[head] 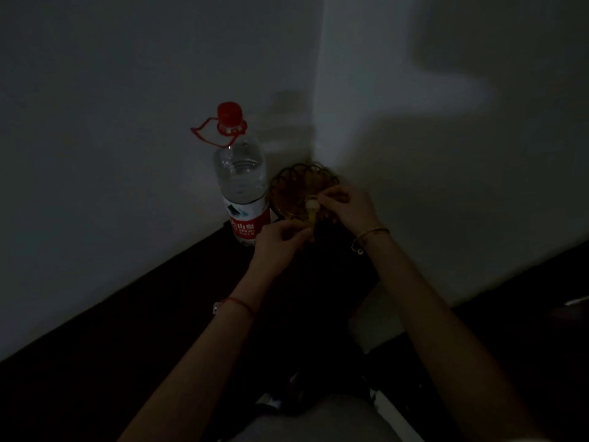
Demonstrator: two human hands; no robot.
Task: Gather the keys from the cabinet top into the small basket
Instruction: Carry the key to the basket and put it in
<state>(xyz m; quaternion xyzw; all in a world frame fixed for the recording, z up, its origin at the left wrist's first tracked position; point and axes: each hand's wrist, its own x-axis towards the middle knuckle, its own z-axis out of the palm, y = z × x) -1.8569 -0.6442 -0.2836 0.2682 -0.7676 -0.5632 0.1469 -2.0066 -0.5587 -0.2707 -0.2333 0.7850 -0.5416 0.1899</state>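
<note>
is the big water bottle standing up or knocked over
Upright: the clear plastic water bottle with the red cap stands on the dark cabinet top, cap topmost, left of the small scalloped wire basket.

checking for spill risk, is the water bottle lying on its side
No, the water bottle stands upright with its red cap on top, beside the small basket on the cabinet top.
</note>
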